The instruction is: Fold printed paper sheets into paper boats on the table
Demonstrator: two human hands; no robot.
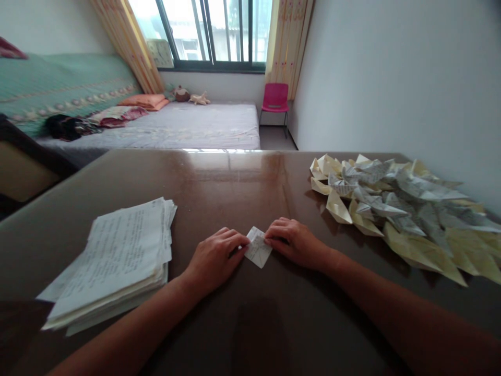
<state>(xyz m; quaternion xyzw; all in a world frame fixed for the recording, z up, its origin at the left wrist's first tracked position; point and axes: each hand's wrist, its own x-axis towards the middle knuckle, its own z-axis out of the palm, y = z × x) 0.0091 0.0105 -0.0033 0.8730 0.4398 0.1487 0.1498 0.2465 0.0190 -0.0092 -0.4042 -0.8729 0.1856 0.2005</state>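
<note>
You have both hands at the centre of the frame, meeting over one small piece of folded paper that lies on the brown, glossy table, turned like a diamond with one corner pointing down toward the bottom edge of the picture. Your left hand comes in from the lower left and has the paper's left corner between thumb and fingers; your right hand comes in from the lower right, its fingertips closed on the opposite corner, a little higher in the frame. Creases show across the paper's face, along with faint writing. In the left part of the frame, beyond your left forearm, you have a stack of handwritten sheets, its edges uneven and some leaves jutting out at the lower left. Across the right side of the frame spreads a pile of folded paper boats, some cream and some whitish with writing on them, well apart from your right hand and running to the right edge. Beyond the table, at the upper left, is a bed with orange pillows on it; a pink chair stands right of the bed, and a window fills the top centre between patterned yellow curtains.
</note>
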